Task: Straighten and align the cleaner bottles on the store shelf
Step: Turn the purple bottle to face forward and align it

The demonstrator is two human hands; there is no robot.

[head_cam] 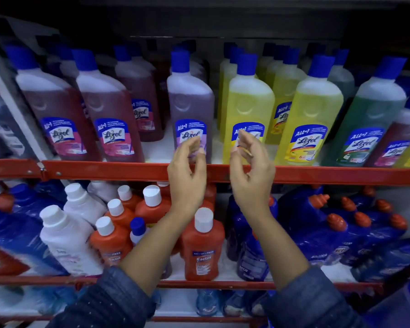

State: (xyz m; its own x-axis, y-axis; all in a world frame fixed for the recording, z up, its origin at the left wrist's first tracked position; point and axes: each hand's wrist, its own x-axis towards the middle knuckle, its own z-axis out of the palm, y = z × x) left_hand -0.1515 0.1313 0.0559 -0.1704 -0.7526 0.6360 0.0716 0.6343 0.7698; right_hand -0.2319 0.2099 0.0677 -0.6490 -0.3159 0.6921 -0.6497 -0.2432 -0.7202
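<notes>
Sleeves (109, 301) raised, left hand (187, 166) and right hand (249, 166) hovering loosely spread, gripping nothing, before lilac bottle (191, 102) and yellow bottle (250, 102) at shelf (104, 170) edge, likely needing squaring next.

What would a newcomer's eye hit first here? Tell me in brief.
Two bare hands raised mid-frame: the left hand at the label of the purple bottle, the right hand at the yellow bottle beside it. Behind runs the blue-capped row on the red shelf rail. Below, orange bottles with white caps crowd together.
</notes>
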